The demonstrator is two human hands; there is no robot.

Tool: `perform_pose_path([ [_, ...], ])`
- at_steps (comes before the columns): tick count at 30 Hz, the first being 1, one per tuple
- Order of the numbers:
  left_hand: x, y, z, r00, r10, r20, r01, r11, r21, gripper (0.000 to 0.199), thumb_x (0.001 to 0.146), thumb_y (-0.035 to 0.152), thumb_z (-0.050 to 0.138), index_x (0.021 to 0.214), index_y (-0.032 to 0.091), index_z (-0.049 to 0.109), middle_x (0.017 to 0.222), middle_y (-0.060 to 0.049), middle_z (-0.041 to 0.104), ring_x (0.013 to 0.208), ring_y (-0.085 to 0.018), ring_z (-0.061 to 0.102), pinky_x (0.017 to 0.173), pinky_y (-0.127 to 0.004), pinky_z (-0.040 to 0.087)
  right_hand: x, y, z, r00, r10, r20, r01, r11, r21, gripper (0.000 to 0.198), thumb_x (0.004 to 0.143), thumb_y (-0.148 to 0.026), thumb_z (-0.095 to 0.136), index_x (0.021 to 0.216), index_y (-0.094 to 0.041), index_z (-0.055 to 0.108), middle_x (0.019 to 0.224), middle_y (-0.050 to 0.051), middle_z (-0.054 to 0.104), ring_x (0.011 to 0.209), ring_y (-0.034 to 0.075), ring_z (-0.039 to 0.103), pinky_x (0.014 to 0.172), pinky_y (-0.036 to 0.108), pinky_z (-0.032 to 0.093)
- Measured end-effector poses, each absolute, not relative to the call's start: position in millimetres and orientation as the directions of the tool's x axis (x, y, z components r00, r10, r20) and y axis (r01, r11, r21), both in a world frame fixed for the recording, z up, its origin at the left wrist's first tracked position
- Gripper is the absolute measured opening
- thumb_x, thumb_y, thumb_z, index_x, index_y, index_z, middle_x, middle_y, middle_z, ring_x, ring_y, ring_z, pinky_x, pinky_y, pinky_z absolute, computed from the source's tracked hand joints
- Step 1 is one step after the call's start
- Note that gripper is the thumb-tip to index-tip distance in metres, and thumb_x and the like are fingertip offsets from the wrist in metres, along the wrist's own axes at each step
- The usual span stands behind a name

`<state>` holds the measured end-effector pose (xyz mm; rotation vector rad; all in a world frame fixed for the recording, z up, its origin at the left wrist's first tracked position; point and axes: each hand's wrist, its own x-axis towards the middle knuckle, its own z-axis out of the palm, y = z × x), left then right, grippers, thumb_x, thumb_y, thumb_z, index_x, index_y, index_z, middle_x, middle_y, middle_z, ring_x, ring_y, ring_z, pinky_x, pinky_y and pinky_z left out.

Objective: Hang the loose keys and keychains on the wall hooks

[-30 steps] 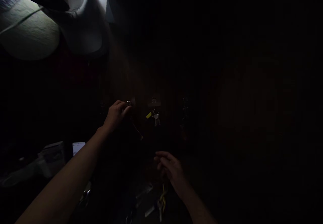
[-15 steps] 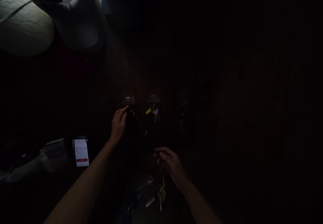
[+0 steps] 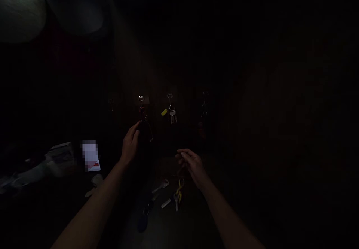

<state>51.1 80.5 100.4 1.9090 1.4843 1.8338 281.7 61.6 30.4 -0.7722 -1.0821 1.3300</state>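
In the dim head view, my left hand [image 3: 129,142] reaches up beside a bunch of keys with a reddish tag [image 3: 143,113] hanging from a metal wall hook [image 3: 141,98]. Its fingers are stretched out, with the tips at the bunch's lower left; darkness hides whether they touch. My right hand [image 3: 191,162] hovers lower right with loosely bent fingers and nothing visible in them. Below it lie keys with a yellow strap [image 3: 180,193]. Left of those is another key [image 3: 161,186], near a ring with a dark blue fob [image 3: 143,222].
Keys with a yellow tag [image 3: 172,113] hang from the hook to the right. Farther right hangs a dark bunch [image 3: 204,112]. An unused-looking hook [image 3: 111,103] is at left. A white box [image 3: 91,157] and plastic-like items [image 3: 60,155] lie left; pale caps [image 3: 21,11] hang above.
The bunch with the reddish tag, slanted at my left fingertips before, now hangs down from its hook. My left fingers are lower relative to the hook. The view has tilted down.
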Motion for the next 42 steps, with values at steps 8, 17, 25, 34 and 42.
perform_pose_path([
  [8,50.9,57.2,57.2,-0.248,0.773,0.584,0.49,-0.42,0.764,0.037,0.085,0.033,0.043,0.12,0.023,0.054,0.127,-0.004,0.056,0.118,-0.021,0.05,0.102,-0.039,0.036,293.6,80.8,16.2,0.063,0.991,0.116,-0.279,0.129,-0.952,0.026,0.058,-0.04,0.066,0.073,-0.019,0.066,0.065,0.001,0.066,0.052,0.01,0.053,0.047,0.02,0.035],
  [17,69.9,33.1,16.6,-0.149,0.849,0.507,0.496,-0.379,0.781,0.033,0.085,0.032,0.045,0.115,0.023,0.055,0.121,-0.005,0.059,0.114,-0.02,0.053,0.098,-0.038,0.039,299.3,83.9,12.2,0.126,0.99,0.071,-0.2,0.095,-0.975,0.024,0.061,-0.039,0.061,0.075,-0.019,0.064,0.067,0.001,0.066,0.05,0.01,0.052,0.044,0.021,0.034],
  [25,87.6,24.1,-3.1,0.088,0.854,0.512,0.594,-0.458,0.662,0.028,0.085,0.023,0.043,0.108,0.026,0.06,0.11,-0.003,0.064,0.105,-0.019,0.056,0.091,-0.036,0.044,297.0,82.1,11.7,0.106,0.987,0.119,-0.117,0.131,-0.984,0.021,0.061,-0.036,0.061,0.071,-0.018,0.065,0.063,0.001,0.066,0.051,0.01,0.052,0.048,0.021,0.035],
  [34,100.4,17.7,-4.0,0.135,0.903,0.408,0.859,-0.312,0.406,0.042,0.071,0.043,0.065,0.106,0.021,0.058,0.107,-0.009,0.062,0.102,-0.028,0.052,0.084,-0.04,0.04,285.6,80.5,8.7,0.027,0.986,0.167,-0.048,0.168,-0.985,0.019,0.062,-0.035,0.06,0.069,-0.018,0.065,0.061,0.0,0.064,0.05,0.011,0.052,0.052,0.025,0.039],
  [42,103.6,18.7,-13.6,0.17,0.942,0.288,0.896,-0.269,0.352,0.02,0.075,0.039,0.059,0.084,0.021,0.06,0.094,-0.006,0.06,0.091,-0.024,0.053,0.073,-0.032,0.038,274.2,76.4,1.0,-0.077,0.974,0.212,0.025,0.214,-0.977,0.014,0.066,-0.032,0.058,0.068,-0.02,0.064,0.06,-0.001,0.063,0.051,0.012,0.053,0.051,0.024,0.042],
])
